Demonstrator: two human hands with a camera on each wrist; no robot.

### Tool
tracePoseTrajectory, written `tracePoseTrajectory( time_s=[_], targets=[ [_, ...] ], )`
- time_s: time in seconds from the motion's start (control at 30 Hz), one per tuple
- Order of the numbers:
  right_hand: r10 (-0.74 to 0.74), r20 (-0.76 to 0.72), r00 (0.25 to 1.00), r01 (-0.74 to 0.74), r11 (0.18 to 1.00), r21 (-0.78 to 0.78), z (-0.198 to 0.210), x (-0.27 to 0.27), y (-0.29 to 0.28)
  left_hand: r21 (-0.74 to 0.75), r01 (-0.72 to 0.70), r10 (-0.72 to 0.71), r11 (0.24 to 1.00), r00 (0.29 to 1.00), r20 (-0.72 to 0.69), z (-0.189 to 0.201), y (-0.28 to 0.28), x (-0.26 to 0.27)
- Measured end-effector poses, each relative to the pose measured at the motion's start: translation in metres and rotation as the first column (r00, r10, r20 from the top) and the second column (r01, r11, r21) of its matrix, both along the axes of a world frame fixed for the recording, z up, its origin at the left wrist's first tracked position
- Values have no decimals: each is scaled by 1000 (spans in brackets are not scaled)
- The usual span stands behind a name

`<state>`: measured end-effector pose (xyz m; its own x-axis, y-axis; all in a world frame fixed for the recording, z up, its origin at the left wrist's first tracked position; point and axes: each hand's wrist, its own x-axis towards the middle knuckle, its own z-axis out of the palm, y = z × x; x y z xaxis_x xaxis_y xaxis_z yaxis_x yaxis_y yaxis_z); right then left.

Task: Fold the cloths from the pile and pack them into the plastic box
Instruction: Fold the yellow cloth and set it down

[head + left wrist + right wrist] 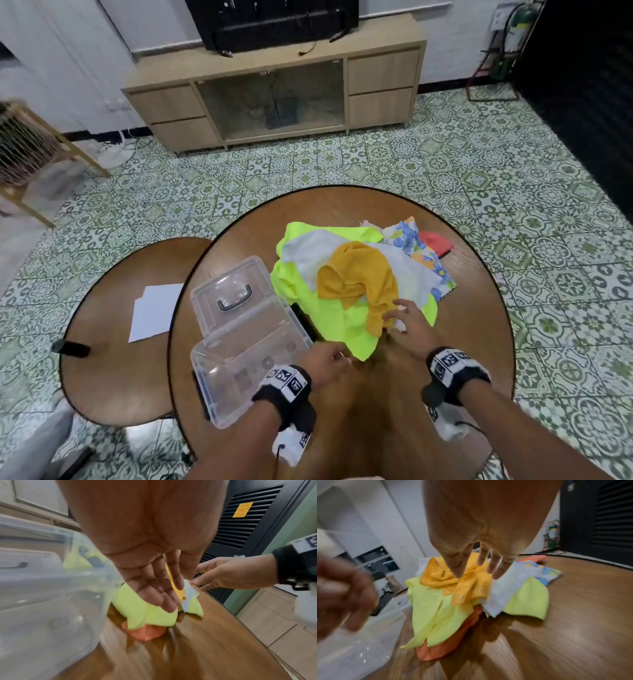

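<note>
A loose pile of cloths lies on the round wooden table: a mustard cloth on top, with a neon green cloth, a white cloth, a floral cloth and an orange cloth. The clear plastic box stands left of the pile, its lid swung back. My right hand hovers, fingers spread, at the pile's near edge by the mustard cloth. My left hand is beside the box with straight fingers, holding nothing.
A lower round table at the left carries white paper sheets and a black object. Bare wood lies between my wrists and the pile. A wooden TV cabinet stands across the tiled floor.
</note>
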<state>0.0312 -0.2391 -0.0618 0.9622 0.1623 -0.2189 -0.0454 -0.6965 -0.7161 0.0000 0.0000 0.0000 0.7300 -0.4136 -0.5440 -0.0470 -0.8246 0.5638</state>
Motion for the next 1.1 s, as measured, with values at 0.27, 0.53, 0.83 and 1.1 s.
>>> tracePoseTrajectory(
  time_s=[0.27, 0.53, 0.83, 1.1],
  targets=[
    [69, -154, 986, -119, 932, -344, 5, 35, 34, -160, -279, 275, 947, 960, -51, 2, -40, 66],
    [-7, 118, 993, -28, 956, 292, 37, -42, 58, -248, -815, 627, 523, 565, -536, -26, -54, 77],
    [-38, -217, 975, 103, 949, 298, 28, -121, -1, -403, -474, 376, 783, 876, -301, -27, -32, 22],
    [-419, -532, 736, 636, 697, 331, 39, -120, 10, -516, -442, 226, 734, 875, -429, 43, -11, -58]
  ],
)
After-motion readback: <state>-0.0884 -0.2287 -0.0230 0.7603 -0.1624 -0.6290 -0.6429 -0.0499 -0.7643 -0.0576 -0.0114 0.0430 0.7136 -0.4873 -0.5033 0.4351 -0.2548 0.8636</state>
